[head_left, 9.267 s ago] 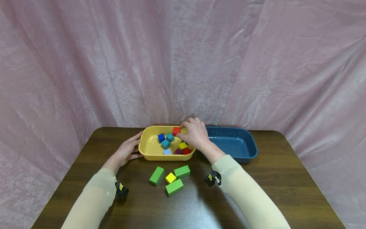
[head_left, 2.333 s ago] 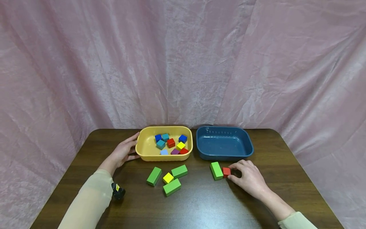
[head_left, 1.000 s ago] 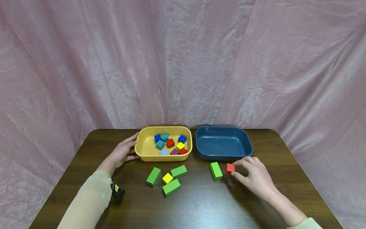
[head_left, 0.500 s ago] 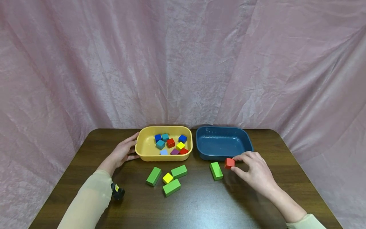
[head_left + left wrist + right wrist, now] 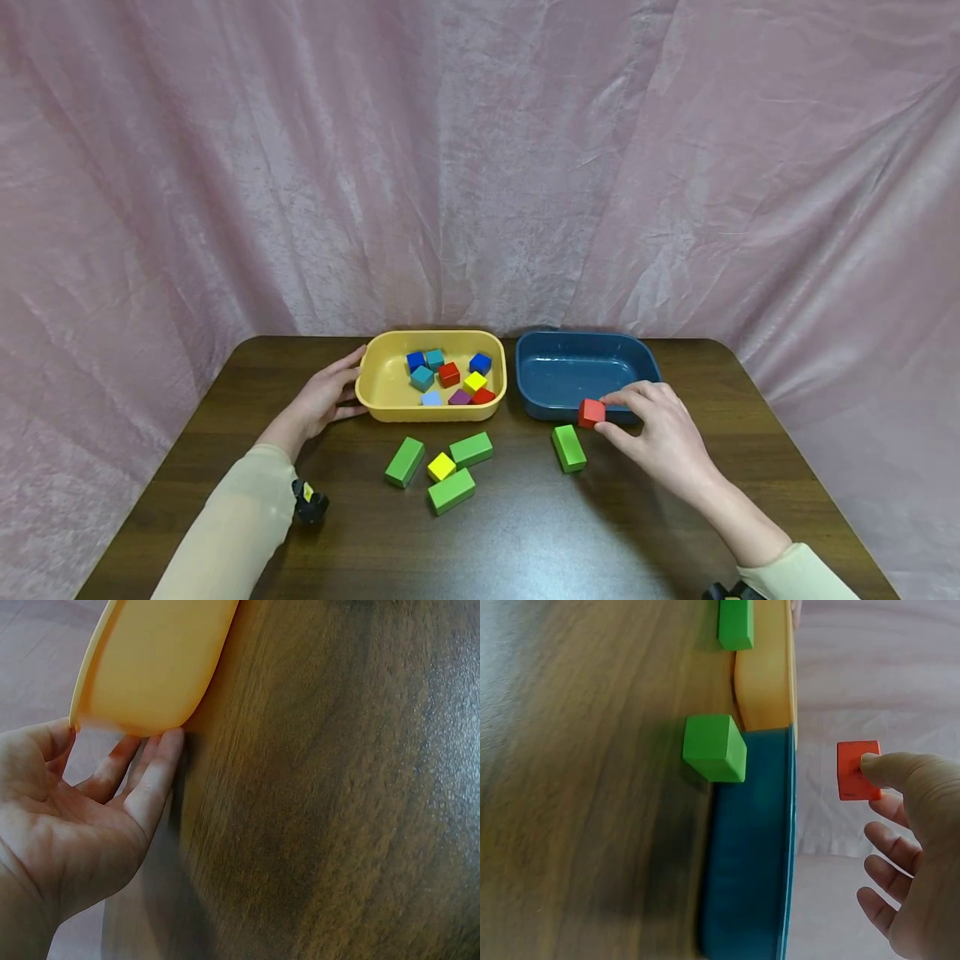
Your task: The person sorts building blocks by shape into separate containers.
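Observation:
My right hand [image 5: 663, 429] pinches a red cube [image 5: 592, 412] between thumb and fingertip; the right wrist view shows the red cube [image 5: 857, 770] raised above the rim of a blue tray [image 5: 750, 855]. In the head view, that cube overlaps the near rim of the blue tray [image 5: 540, 400]. The hand's other fingers are spread apart, holding nothing. My left hand [image 5: 322, 402] rests its spread fingertips against the left end of a yellow tray [image 5: 382, 392]. The left wrist view has these fingertips on the outer wall of the yellow tray [image 5: 157, 660].
Inside the yellow tray lie several small cubes, among them a red cube [image 5: 449, 375] and a purple cube [image 5: 460, 398]. In front are several green blocks [image 5: 405, 462] around a yellow cube [image 5: 442, 467]. Another green block [image 5: 568, 448] lies before the blue tray. A pink curtain hangs behind the table.
My right hand has taken the red cube from the yellow tray to beside the right green block, then lifted it towards the blue tray's near rim. My left hand stays at the yellow tray.

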{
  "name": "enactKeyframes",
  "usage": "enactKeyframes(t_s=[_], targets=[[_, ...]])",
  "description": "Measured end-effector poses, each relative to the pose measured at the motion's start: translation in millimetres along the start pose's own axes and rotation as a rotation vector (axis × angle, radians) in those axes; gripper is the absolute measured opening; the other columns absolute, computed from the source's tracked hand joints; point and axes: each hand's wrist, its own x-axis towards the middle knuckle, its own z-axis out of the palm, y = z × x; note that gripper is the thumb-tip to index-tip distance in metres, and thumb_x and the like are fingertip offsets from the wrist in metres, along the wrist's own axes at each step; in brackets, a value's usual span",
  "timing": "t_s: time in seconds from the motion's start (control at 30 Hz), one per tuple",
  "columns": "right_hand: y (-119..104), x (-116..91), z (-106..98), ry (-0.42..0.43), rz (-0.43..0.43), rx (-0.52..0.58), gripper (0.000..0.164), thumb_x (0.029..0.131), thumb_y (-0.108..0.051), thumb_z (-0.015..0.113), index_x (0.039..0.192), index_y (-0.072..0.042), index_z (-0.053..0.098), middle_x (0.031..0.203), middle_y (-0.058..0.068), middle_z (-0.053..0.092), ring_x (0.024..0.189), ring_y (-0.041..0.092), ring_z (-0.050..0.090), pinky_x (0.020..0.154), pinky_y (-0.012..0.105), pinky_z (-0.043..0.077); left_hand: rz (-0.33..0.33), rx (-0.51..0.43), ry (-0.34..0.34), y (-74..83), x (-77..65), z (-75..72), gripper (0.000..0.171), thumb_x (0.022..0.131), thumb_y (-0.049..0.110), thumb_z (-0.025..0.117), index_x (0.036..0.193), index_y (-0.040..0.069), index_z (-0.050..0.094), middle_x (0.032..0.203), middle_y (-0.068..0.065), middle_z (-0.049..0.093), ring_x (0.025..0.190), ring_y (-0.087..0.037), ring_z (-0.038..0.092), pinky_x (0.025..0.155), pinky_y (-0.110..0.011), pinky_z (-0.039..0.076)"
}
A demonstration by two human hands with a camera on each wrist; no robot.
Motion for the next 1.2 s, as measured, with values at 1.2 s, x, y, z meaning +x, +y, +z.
enactKeyframes(t_s=[1.2], targets=[[-35.0,58.6,24.4,-0.005,-0.041,0.088,0.033,0.083,-0.034,0.087,0.111,-0.018,0.077,0.111,-0.002,0.065,0.110,0.024,0.052,0.091,0.046,0.042,-0.009,0.006,0.016,-0.6,1.6,0.1,0.056,0.112,0.027,0.042,0.164,0.034,0.022,0.168,-0.008,0.022,0.122,-0.030,0.060,0.097,-0.048,0.053]])
